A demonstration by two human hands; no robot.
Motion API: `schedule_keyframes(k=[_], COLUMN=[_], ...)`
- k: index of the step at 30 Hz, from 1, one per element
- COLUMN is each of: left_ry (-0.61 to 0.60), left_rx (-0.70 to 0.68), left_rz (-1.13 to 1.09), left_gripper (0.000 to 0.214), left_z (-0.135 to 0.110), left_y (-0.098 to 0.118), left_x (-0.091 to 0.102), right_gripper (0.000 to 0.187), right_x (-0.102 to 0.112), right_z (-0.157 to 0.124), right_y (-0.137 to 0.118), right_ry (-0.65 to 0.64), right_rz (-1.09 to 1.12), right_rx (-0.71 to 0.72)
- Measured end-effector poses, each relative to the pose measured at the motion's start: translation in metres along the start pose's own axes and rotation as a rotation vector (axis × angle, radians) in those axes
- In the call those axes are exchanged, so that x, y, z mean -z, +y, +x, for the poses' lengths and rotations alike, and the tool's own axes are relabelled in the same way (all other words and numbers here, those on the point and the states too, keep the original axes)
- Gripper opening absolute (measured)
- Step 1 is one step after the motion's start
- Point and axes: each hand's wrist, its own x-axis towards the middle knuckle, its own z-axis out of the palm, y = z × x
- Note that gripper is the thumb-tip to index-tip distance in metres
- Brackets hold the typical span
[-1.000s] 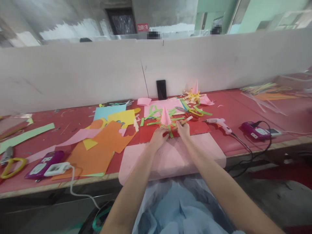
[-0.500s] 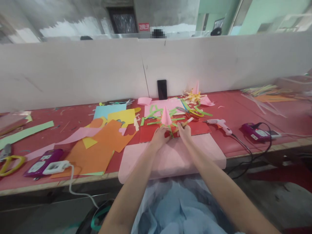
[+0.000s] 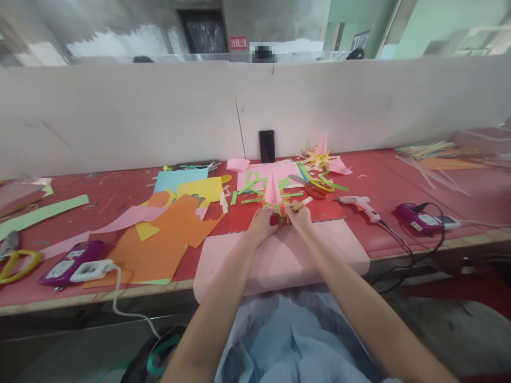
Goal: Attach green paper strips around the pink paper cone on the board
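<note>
A pink paper cone [image 3: 273,190] stands upright on an orange base with green paper strips spread around it like rays. My left hand [image 3: 263,223] lies at its near left side, fingers curled against the base and a green strip. In my right hand [image 3: 301,218] is a thin yellowish pencil-like stick [image 3: 302,204] with a pale end pointing up to the right. Its lower end meets the green strip [image 3: 280,214] at the front of the cone, where fingers partly hide it. Under the paper piece lies a red board [image 3: 327,210].
Scissors [image 3: 313,183] and a second pink cone [image 3: 322,144] with yellow fringe are behind. A glue gun [image 3: 361,205] with a cord lies right, near a purple power box [image 3: 417,217]. Orange paper [image 3: 159,252] and another purple box [image 3: 72,263] are left. A black phone [image 3: 267,146] leans on the partition.
The stick in my right hand has tipped a little flatter, and the right fingers have drawn slightly closer to the cone. My left hand stays in place.
</note>
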Motion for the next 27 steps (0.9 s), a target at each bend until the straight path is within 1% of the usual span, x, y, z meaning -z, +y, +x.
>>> schedule_keyframes(k=[2,7,10,13,18,21,25,27], left_ry=[0.000,0.005,-0.004,-0.013,-0.010,-0.013,-0.014,-0.009], left_rx=[-0.010,-0.023,-0.022,-0.017,-0.017,-0.021,0.025,0.060], left_rz=[-0.001,0.000,-0.008,-0.002,-0.010,-0.011,0.023,0.050], left_gripper=[0.028,0.028,0.028,0.028,0.029,0.027,0.019,0.024], left_z=[0.0000,-0.0004,-0.0002,0.0001,0.0004,-0.0008,-0.0035,-0.0042], left_y=[0.0002,0.0014,0.0009,0.0001,0.0009,0.0032,0.0066,0.0075], left_x=[0.0004,0.0010,0.0004,-0.0001,0.0008,0.0020,0.0030,0.0030], right_gripper=[0.036,0.033,0.032,0.032,0.031,0.031,0.029,0.029], right_x=[0.0008,0.0014,0.0007,0.0003,0.0001,0.0000,0.0011,0.0021], right_z=[-0.0008,-0.0013,-0.0007,0.0001,0.0002,0.0002,0.0023,0.0035], right_y=[-0.0019,-0.0038,-0.0029,-0.0005,0.0017,0.0011,0.0010,0.0012], right_ry=[0.011,-0.043,-0.042,0.001,-0.031,0.011,0.050,0.074], right_rz=[0.008,0.050,0.038,0.024,0.025,0.011,0.138,0.181], right_rx=[-0.017,-0.050,-0.068,-0.049,-0.021,-0.021,-0.088,-0.113])
